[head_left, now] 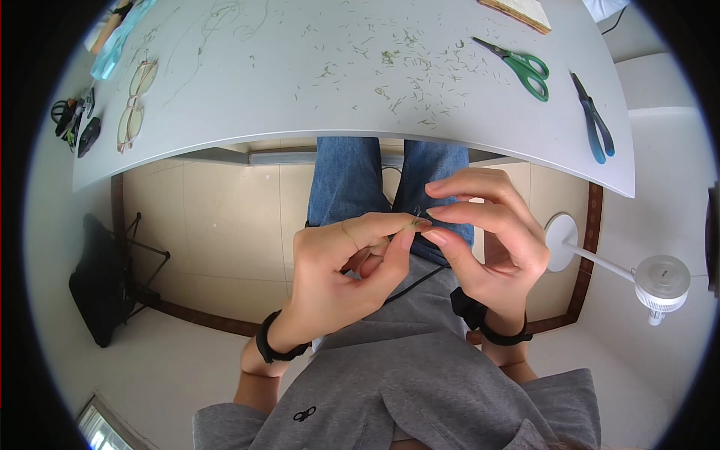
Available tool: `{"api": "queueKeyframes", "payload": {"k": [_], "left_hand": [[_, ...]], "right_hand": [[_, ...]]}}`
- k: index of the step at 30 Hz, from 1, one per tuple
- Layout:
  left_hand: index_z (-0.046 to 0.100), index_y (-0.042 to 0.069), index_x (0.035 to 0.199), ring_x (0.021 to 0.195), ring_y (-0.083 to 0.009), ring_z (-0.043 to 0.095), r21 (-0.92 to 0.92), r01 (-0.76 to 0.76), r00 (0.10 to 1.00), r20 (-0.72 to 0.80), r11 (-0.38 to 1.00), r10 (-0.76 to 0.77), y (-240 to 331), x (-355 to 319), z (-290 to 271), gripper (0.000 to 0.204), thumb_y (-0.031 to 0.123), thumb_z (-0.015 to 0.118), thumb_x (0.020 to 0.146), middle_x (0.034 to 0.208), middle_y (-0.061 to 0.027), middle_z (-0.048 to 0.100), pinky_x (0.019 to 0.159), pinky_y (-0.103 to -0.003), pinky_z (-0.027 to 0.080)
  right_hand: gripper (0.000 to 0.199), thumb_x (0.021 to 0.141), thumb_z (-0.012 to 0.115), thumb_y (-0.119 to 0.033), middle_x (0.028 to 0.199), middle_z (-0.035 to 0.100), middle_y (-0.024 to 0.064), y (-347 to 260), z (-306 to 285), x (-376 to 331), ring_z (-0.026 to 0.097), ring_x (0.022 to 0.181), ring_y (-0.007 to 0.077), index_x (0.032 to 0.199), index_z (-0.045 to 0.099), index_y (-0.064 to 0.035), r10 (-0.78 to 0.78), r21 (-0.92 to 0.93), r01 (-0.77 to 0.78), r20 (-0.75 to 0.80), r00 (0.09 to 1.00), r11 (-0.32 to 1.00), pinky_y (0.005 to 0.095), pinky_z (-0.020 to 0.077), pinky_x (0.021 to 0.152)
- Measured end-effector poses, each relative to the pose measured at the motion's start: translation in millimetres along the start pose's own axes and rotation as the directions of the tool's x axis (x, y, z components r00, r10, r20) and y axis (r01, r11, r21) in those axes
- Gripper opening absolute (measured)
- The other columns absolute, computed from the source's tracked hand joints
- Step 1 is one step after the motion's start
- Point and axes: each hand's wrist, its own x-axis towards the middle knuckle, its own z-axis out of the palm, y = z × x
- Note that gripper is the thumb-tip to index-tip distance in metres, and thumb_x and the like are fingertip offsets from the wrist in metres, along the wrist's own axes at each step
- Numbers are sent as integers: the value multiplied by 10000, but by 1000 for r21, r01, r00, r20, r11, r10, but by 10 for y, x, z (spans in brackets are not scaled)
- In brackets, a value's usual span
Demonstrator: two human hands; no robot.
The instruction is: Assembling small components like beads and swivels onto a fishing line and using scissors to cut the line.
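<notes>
Above my lap, my left hand [337,259] pinches a tiny green strand-like piece [416,223] between thumb and index fingertip. My right hand [495,240] meets it from the other side, thumb and fingers curved in a loose pinch at the same spot. A thin, light loop seems to stick up there. What the right fingertips hold is too small to make out. Both hands are close together, nearer to me than the table edge, and their fingertips nearly touch.
The white table [247,97] carries scattered green snippets [405,67], green-handled scissors [521,67], blue-handled pliers [592,120], eyeglasses [133,112] and a book-like block [519,13]. A white stand fan or lamp [660,283] is at right, a black folding chair [101,281] at left.
</notes>
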Motion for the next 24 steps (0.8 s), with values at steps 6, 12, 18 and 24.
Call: {"api": "queueKeyframes", "payload": {"k": [6,12,18,24], "left_hand": [[651,16,923,425,23,310,52,-55,997,-53,997,57,10,0,39,204,-80,631,744,516,52,463,381,-153,230],[651,10,924,421,18,320,101,-74,994,-69,992,81,-2,-12,45,212,-86,636,736,514,41,460,381,-152,238],[650,2,915,414,12,324,100,-77,993,-82,992,85,2,-2,63,206,-88,636,730,490,36,440,377,-158,251],[649,10,906,402,-5,341,96,-79,992,-92,992,88,-33,-42,72,203,-81,646,724,488,17,453,375,-169,270]], "right_hand": [[240,566,715,75,900,616,152,47,93,-29,588,795,257,789,629,55,-241,-218,224,-56,969,950,317,496,634],[229,624,690,60,927,608,166,44,173,-78,573,807,284,830,590,53,-247,-277,224,-52,968,935,337,494,676],[284,677,681,44,958,611,170,67,148,-81,573,846,279,936,565,40,-182,-131,171,-74,980,976,326,483,704],[217,664,691,54,941,621,150,62,141,-38,579,832,254,864,610,27,-69,-98,62,-70,995,993,317,480,690]]}}
